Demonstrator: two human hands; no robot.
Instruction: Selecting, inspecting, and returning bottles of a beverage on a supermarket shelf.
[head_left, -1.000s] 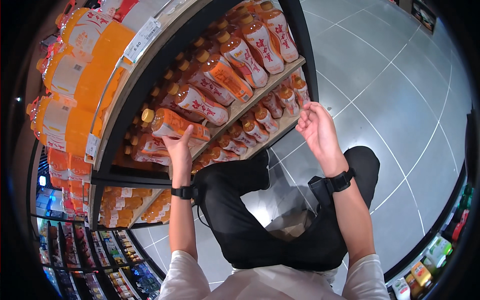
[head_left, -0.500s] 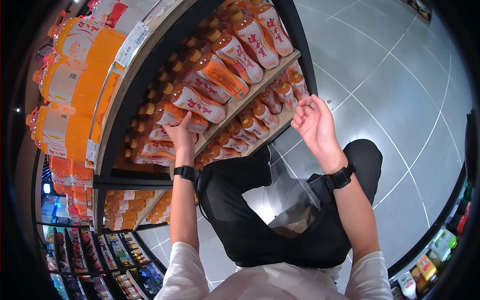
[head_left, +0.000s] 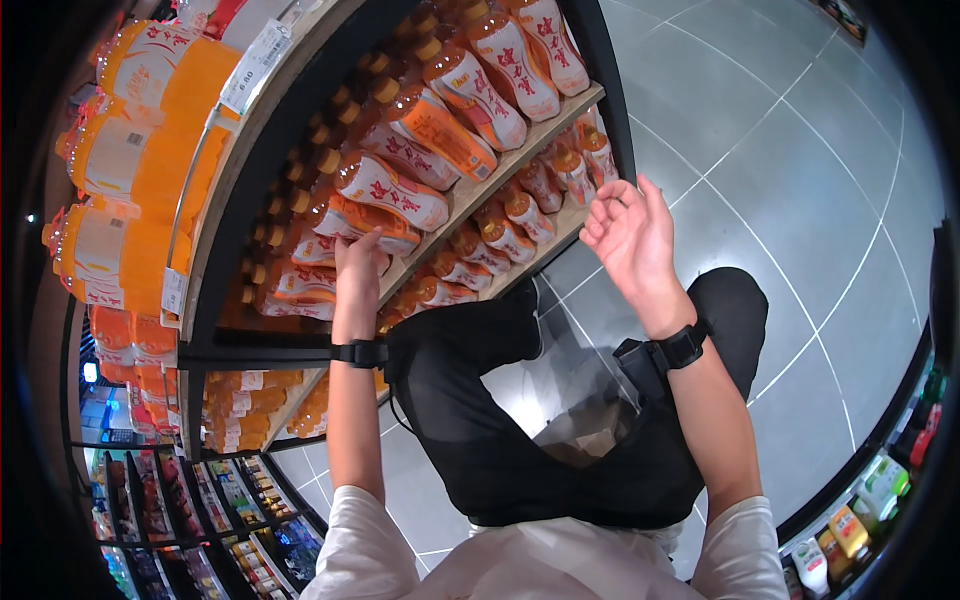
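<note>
My left hand (head_left: 358,272) reaches onto the upper shelf and grips a bottle of orange drink (head_left: 324,248) by its base end. Its thumb is raised and part of its fingers is hidden among the bottles. Just above it lie an orange-labelled bottle (head_left: 372,222) and a white-labelled bottle (head_left: 392,192), caps pointing into the shelf. Below and left of the hand is another bottle (head_left: 300,284) in the same row. My right hand (head_left: 635,240) hangs in the air over the floor, palm up, fingers loosely curled and apart, with nothing in it.
Shelf boards (head_left: 500,172) with dark frames hold rows of bottles. Large orange bottles (head_left: 125,160) stand at the left behind a wire rail. My bent knees (head_left: 440,360) are close to the lower shelf. More products (head_left: 850,530) line the right rim; grey floor tiles (head_left: 760,180) lie between.
My left hand has shifted slightly down and left, against the row of bottles. My right hand stays raised and empty, its fingers turned a little. The view has shifted slightly.
</note>
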